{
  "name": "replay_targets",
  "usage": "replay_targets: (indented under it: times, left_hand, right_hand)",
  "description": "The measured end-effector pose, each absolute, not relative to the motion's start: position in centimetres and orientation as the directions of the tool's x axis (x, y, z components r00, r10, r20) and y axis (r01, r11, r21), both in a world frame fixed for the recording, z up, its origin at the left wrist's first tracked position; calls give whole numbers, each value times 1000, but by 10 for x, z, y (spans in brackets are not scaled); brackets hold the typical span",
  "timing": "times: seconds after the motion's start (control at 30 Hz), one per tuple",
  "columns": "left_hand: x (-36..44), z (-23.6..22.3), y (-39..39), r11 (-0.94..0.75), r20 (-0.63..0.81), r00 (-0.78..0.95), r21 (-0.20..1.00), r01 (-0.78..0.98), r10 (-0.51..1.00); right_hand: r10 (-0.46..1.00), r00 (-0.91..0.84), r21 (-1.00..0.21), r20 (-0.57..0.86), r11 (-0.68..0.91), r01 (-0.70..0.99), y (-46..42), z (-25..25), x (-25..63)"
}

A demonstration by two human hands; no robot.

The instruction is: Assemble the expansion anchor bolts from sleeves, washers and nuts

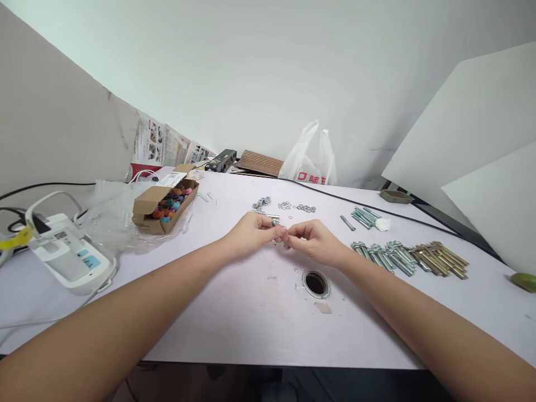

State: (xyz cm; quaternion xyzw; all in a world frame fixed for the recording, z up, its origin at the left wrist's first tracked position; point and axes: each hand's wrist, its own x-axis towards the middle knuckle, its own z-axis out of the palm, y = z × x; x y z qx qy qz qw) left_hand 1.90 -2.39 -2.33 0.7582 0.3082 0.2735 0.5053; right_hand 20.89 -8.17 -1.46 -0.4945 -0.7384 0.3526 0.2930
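Note:
Near the middle of the table, my left hand (254, 234) is closed on a silver anchor bolt (275, 223), most of it hidden by the fingers. My right hand (312, 240) meets it from the right, its thumb and forefinger pinched around a small metal piece (286, 245) too small to name. Just beyond the hands lie a cluster of nuts (263, 202), several thin washers (285, 205) and a row of further small rings (306, 209). Loose silver bolts (364, 218) lie to the right, with assembled silver anchor bolts (400, 257) and brass-coloured ones (441, 259) nearer.
At left are a cardboard box (153, 206) of colourful caps, clear plastic wrap (111, 212) and a white power strip (71, 254). A round hole (316, 284) opens in front of my right hand. A black cable (355, 204) crosses behind; a white bag (307, 162) stands farther back.

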Motion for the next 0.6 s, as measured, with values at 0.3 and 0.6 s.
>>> replay_targets:
  times: [0.3, 0.6]
  left_hand:
    - [18, -25, -28, -501, 142, 645, 759, 417, 751]
    - [20, -36, -22, -482, 42, 704, 758, 440, 709]
  right_hand:
    - [969, 203, -392, 139, -134, 910, 18, -19, 284]
    - [940, 336, -492, 61, -265, 830, 44, -40, 298]
